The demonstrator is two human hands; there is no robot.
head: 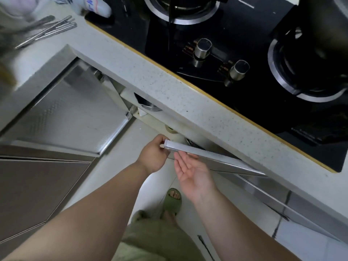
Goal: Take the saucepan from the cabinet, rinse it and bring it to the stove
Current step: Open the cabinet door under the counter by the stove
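Saucepan (150, 107): mostly hidden inside the cabinet under the surface (169, 95) front edge; only a metal rim shows. Cabinet door (212, 157): seen edge-on, ajar. Left hand (153, 154): grip clamped on the door's top corner. Right hand (192, 170): palm up, fingers apart, just beside the door. Stove (244, 53): cut off at top.

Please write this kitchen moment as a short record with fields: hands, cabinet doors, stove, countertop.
left hand: grips the end of the right cabinet door
right hand: open, palm up, beside that door's edge
left cabinet door: swung wide open
saucepan: not clearly visible; a metal pot shows inside
stove: two knobs, dark pot on the right burner
countertop: chopsticks at the far left
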